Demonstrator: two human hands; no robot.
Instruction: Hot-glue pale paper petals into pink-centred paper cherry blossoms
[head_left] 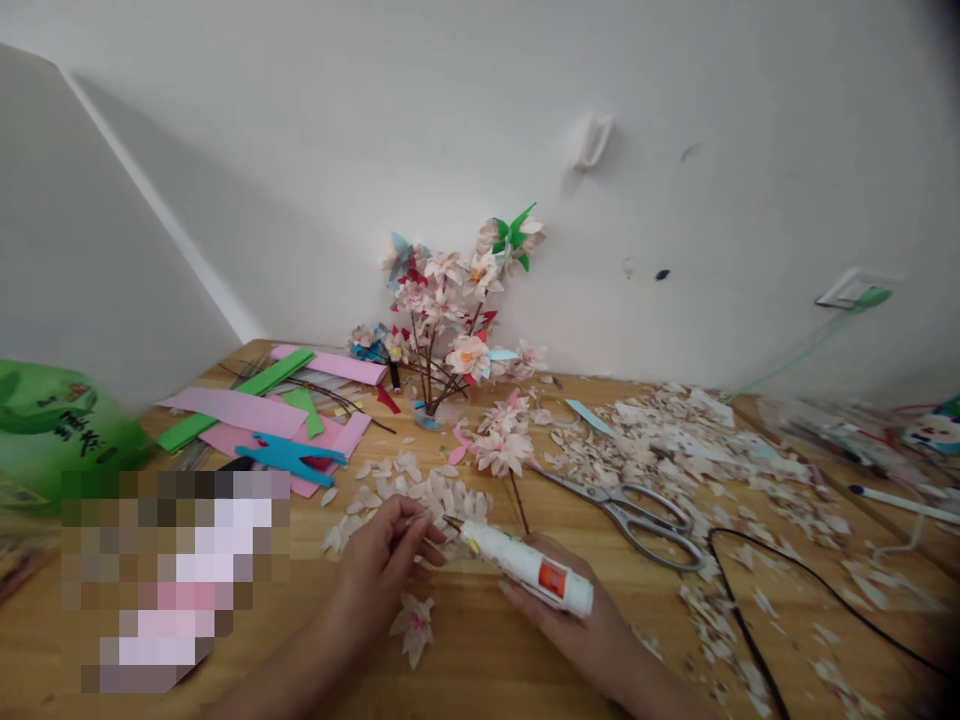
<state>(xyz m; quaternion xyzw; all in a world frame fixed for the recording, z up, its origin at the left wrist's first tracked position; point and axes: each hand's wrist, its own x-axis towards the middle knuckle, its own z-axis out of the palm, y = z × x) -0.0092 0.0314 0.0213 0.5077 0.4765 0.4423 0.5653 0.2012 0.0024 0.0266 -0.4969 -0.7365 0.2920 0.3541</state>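
Nearest: a small blossom (pixel 414 626) on the wooden table (pixel 307 575), short of the white glue gun (pixel 517 562) and to its left. Right hand (pixel 574 640) wrapped round the gun's body. The gun's long axis slants — butt end near right, metal tip (pixel 453 522) far left — so the tip faces the left fingers. Left hand (pixel 386 555) just beside that tip, fingers curled, thumb drawn in; whether a petal is pinched there, cannot tell. Loose petals (pixel 457 492) heaped just beyond the gun's tip, spreading leftward; left hand is nearer to them. Stemmed blossom (pixel 504 450) beyond the gun, its stem pointing down toward the gun's body. Scissors (pixel 600 494) beyond the gun and to its right, handles to the right. Farthest: upright bunch of blossoms (pixel 446 300), well beyond the gun, near the wall (pixel 315 200).
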